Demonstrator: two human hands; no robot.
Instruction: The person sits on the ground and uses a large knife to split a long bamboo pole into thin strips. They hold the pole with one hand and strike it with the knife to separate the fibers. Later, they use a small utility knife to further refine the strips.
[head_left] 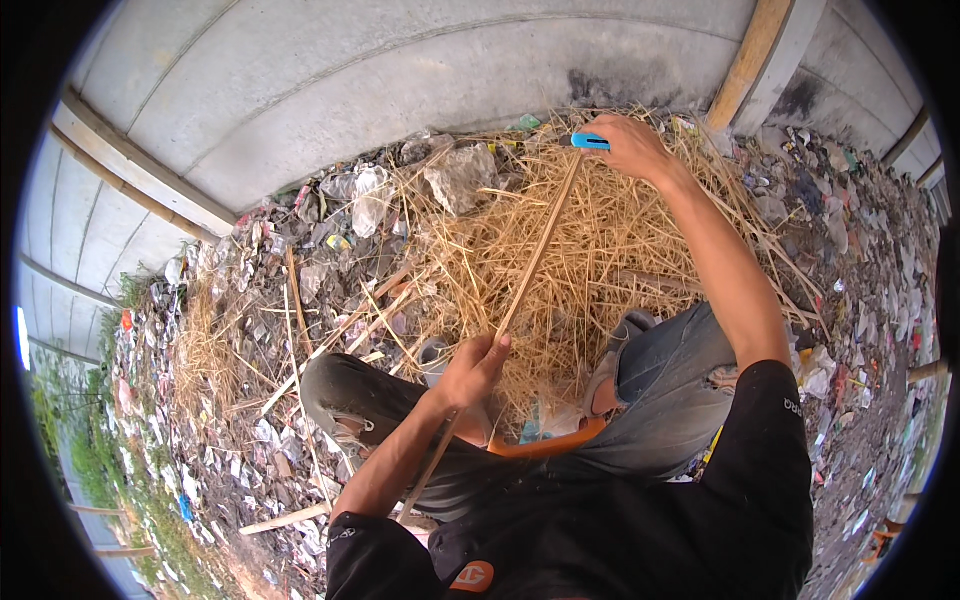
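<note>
My left hand (475,372) is closed round a long, thin bamboo strip (538,250) in front of my lap. The strip slants up and away to the right, and its lower end passes beside my left forearm. At its far end, my right hand (628,146) grips a blue box cutter (590,141). The cutter is right at the strip's tip; its blade is too small to make out. Below the strip lies a heap of straw-coloured shavings (600,235), spread between and beyond my feet.
I sit on an orange seat (545,443). A concrete panel wall (400,70) with a wooden post (750,65) rises behind the heap. A grey rock (462,178) lies at the wall's foot. Loose bamboo pieces (298,300) and scattered plastic litter (860,300) cover the ground on both sides.
</note>
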